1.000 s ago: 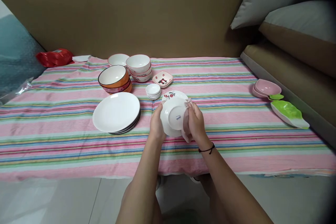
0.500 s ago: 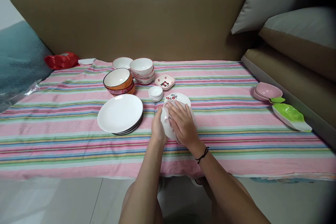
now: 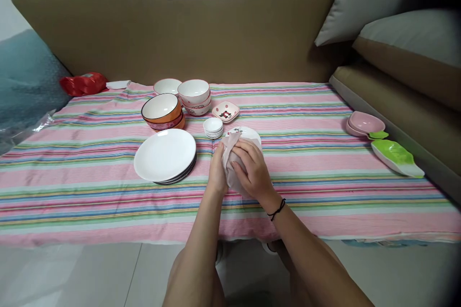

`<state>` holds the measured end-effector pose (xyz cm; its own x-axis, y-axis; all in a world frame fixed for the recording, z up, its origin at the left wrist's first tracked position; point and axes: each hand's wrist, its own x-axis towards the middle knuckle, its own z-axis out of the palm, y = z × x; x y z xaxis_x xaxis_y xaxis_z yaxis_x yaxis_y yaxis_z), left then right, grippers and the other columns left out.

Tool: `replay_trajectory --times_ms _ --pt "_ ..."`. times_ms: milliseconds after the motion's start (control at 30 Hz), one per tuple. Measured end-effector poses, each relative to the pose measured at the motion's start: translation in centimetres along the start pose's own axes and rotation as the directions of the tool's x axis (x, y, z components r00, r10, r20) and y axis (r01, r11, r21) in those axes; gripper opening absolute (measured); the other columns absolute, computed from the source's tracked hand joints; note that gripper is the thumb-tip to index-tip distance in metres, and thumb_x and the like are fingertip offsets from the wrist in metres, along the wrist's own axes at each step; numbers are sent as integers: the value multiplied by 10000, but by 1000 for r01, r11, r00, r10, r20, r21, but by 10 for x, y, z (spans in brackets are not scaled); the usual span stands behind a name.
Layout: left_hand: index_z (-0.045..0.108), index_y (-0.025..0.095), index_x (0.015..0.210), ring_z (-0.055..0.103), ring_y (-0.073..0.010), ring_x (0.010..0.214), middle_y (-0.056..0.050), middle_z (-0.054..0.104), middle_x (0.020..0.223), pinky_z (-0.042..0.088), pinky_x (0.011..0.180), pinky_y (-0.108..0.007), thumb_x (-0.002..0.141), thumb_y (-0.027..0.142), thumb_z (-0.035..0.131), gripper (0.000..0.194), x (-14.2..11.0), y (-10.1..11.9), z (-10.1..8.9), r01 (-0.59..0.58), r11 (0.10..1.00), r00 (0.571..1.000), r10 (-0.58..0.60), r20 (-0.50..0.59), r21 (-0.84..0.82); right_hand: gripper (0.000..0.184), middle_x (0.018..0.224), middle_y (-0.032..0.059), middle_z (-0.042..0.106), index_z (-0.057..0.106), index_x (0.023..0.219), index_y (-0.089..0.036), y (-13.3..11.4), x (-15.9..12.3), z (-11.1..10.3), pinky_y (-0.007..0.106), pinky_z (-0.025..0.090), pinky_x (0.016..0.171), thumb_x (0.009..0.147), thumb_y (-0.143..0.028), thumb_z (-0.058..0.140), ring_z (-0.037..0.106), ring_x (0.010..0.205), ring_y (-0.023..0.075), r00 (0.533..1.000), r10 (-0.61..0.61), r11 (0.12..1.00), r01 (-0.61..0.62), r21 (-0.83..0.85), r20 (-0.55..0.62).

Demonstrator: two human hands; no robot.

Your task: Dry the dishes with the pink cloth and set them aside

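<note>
My left hand [image 3: 217,171] grips a small white dish from its left side. In the present view that dish is almost wholly hidden under a thin pale pink cloth [image 3: 233,180]. My right hand [image 3: 254,170] presses the cloth down on it, fingers curled. Just behind my hands lies a white plate [image 3: 252,133] with a floral rim, partly covered by them. A stack of tiny white dishes [image 3: 213,125] stands to the left of that plate. Farther back are square pink dishes [image 3: 225,112] with a dark figure inside.
White plates [image 3: 165,156] are piled over dark ones on the left. Behind them stand orange and maroon bowls [image 3: 163,109] and white patterned bowls [image 3: 194,92]. Pink bowls [image 3: 366,122] and a green leaf-shaped dish [image 3: 394,156] lie far right. A red package [image 3: 84,84] is back left.
The cloth has spread over the white dish, which showed beneath my hands before. My right hand's fingers have curled from lying flatter. The stacks stay in place.
</note>
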<state>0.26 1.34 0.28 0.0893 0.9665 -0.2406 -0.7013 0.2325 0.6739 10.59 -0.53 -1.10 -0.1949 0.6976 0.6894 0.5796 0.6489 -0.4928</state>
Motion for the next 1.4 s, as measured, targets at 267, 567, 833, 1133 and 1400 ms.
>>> replay_trajectory --times_ms 267,567,833,1133,1400 --pt "556 144 527 404 -77 453 37 471 484 262 447 -228 678 454 701 374 -11 9 -11 42 839 989 -113 98 543 321 1031 76 615 569 1057 -189 14 4 -13 380 448 847 802 -382 591 555 962 234 978 155 987 -158 13 136" --pt "676 142 767 558 -144 674 -4 645 687 414 643 -245 718 396 636 262 -6 4 -16 69 929 997 -77 6 365 336 1048 69 627 577 1053 -201 14 3 -15 347 467 842 832 -454 580 575 980 221 957 282 957 -285 44 63" --pt "656 147 770 636 -164 742 -8 670 688 480 742 -259 736 362 588 227 -2 -1 0 44 999 982 -45 -185 -9 419 1446 28 419 464 1344 -237 -5 -2 1 473 208 1145 939 -330 419 280 1386 234 986 17 987 10 -162 165" --pt "687 97 976 653 -291 991 -119 732 883 498 896 -374 833 575 423 565 -2 7 2 94 992 992 -100 -76 -78 504 1522 75 272 315 1449 -189 17 -8 14 453 229 1159 978 -363 271 212 1420 201 917 398 917 -399 27 21" --pt "657 115 1094 622 -276 1067 -117 712 1024 474 943 -370 860 567 405 567 -5 6 3 150 984 988 -147 43 -93 459 1512 40 302 362 1419 -239 5 -3 8 513 213 1141 971 -315 307 173 1431 236 978 209 974 -208 -93 9"
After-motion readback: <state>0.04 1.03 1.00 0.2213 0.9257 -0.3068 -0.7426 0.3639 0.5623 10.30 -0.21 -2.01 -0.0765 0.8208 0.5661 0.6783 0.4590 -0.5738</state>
